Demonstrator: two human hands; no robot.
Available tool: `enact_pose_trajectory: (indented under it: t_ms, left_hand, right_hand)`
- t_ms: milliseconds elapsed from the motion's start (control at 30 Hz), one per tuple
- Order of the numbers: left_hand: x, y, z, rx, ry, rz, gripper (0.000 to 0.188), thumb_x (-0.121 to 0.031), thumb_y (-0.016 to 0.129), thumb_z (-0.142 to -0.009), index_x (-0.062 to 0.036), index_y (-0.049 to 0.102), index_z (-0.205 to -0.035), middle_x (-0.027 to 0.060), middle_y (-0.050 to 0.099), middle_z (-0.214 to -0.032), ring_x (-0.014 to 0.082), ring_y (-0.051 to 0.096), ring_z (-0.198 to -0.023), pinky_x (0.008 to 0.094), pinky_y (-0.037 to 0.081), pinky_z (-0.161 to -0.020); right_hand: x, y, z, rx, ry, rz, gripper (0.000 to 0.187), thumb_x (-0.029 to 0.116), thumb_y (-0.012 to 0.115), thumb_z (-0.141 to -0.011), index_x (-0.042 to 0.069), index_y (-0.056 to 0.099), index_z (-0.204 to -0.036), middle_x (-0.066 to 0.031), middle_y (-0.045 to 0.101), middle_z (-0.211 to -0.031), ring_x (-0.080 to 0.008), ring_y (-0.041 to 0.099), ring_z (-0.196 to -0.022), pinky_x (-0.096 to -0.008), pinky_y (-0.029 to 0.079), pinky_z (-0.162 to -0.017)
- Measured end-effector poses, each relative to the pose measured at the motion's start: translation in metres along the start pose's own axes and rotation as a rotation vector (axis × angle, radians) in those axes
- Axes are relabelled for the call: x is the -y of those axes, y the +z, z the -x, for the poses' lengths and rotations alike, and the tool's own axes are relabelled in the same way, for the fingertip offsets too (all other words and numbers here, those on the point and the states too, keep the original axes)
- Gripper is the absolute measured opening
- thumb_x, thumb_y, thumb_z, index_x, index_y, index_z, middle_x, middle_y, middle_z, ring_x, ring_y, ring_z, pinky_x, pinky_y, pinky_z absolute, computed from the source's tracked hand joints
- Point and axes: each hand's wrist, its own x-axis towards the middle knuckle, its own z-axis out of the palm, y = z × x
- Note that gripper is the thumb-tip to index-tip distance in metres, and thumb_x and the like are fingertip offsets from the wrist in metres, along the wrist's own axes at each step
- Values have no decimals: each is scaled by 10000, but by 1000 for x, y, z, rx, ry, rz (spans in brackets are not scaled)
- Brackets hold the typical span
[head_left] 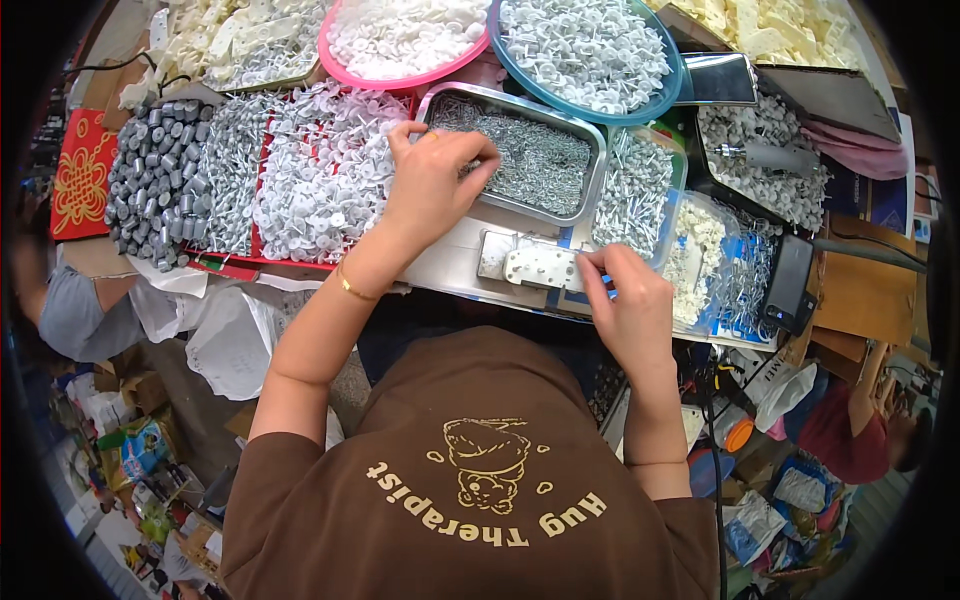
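Heaped containers crowd the table (pixel 450 250) from edge to edge, with bags and cartons piled on the floor around it. Up at the back sit a pink basin (pixel 405 85) of small white pieces and a teal basin (pixel 600 117) of white clips, side by side. And here's the left hand (pixel 440 175), out over the left end of a metal tray (pixel 599 180) loaded with thin nails, fingers bent, thumb and forefinger drawn in close together, a gold bracelet (pixel 355 287) at the wrist. Down to the front, on the bare stretch between that tray and the near edge, lies the white strip (pixel 545 268), dotted along its top, a metal block (pixel 493 255) at its left end. Right hand (pixel 635 300) is on it: thumb and forefinger narrow, tips right at the strip's right end. Whether either grip is closed on something, I can't tell; the fingertips are too small and partly hidden. Off to the left, grey cylinders (pixel 155 180) stand in a mound beside white discs (pixel 325 195); to the right, a clear tub holds cream pieces (pixel 697 255), with a black device (pixel 790 285) beyond.
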Motion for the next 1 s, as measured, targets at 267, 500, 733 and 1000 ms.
enact_pose_trajectory:
  t_ms: [267,500,733,1000]
  left_hand:
    - [-74,-14,34,128,273,176,156,-246,819,-764,-188,685,-821,-57,604,-847,164,577,-868,410,288,-912]
    - [-65,5,57,92,320,58,141,-249,780,-762,-202,684,-854,-55,624,-981,156,587,-966,456,273,-950]
    - [-51,-22,31,-46,222,-50,70,-212,746,-816,-223,713,-877,-64,649,-947,173,587,-992,460,261,-968]
    - [21,10,-2,34,104,-154,137,-270,797,-774,-170,715,-728,-26,617,-846,206,566,-918,460,286,-905]
  right_hand:
    - [-67,-11,-57,-384,285,-212,197,185,644,-986,2,717,-979,-47,705,-814,-101,625,-739,-264,499,-672]
    - [-207,-74,-114,-655,625,290,759,560,662,-892,105,416,-1447,-219,717,-1058,-386,687,-1004,-435,502,-913]
    - [-226,-84,-133,-464,808,400,1028,645,676,-807,141,192,-1561,-292,618,-1266,-464,599,-1177,-498,433,-1026]
    - [-168,-85,-117,-1019,67,-378,1005,6,755,-869,81,33,-1563,-269,399,-1427,-366,573,-1200,-415,558,-935]
